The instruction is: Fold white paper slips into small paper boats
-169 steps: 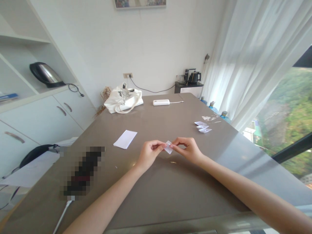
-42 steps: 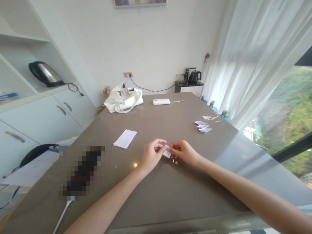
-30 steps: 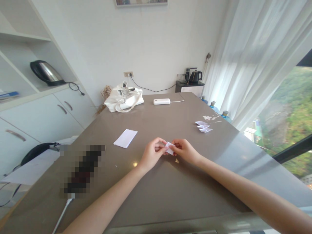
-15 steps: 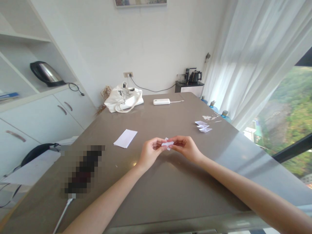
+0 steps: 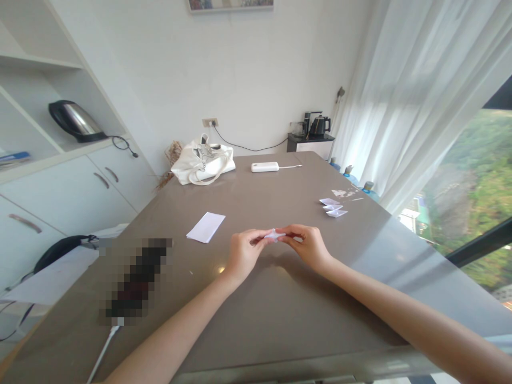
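Note:
Between my two hands is a small piece of folded white paper, held a little above the table. My left hand pinches its left end with thumb and fingers. At the right end, my right hand grips it the same way. Fingertips cover parts of the folds. Several small folded paper boats sit close together to the right, beyond my right hand. Left of my hands lies a stack of white paper sheets.
On the brown table, a white handbag and a white power bank with a short cable stand at the far side. A blurred-out dark object with a white cable lies at the left. Paper scraps lie near the boats.
My hands have drawn slightly apart and turned the folded paper, which now looks narrower. Both hands still pinch its ends.

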Motion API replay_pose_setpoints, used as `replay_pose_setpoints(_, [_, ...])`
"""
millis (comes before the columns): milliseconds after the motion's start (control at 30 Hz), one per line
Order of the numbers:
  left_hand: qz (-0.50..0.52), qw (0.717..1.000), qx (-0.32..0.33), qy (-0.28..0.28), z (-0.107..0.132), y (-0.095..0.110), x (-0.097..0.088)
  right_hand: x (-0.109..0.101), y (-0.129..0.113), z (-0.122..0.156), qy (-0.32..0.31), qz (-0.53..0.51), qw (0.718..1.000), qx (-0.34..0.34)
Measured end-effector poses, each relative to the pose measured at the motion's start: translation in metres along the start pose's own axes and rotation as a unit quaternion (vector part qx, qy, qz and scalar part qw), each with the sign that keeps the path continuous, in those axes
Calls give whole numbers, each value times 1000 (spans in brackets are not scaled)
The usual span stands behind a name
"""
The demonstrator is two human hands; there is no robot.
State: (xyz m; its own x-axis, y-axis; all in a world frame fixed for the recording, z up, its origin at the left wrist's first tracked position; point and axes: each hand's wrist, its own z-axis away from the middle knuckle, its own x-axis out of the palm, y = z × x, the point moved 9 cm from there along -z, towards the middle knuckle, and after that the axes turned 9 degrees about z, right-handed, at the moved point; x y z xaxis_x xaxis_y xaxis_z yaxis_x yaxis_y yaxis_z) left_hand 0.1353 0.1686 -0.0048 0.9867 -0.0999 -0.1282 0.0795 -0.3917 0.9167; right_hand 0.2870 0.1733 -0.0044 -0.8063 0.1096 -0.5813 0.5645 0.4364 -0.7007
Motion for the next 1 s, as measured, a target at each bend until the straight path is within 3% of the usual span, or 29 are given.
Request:
replay_pose_setpoints(200, [-103,993,61,-24,-1,19,3,3,1,-1,-23,-19,999,17])
replay_pose_setpoints(433, [4,999,-47,-25,-1,-10,3,18,17,-2,-73,-196,974,82])
replay_pose_setpoints(800, [60,995,-65,-34,0,-14,11,13,7,0,-55,-147,986,60])
replay_pose_setpoints(1000, [-2,999,-23,-40,1,1,10,16,4,1,-73,-166,982,52])
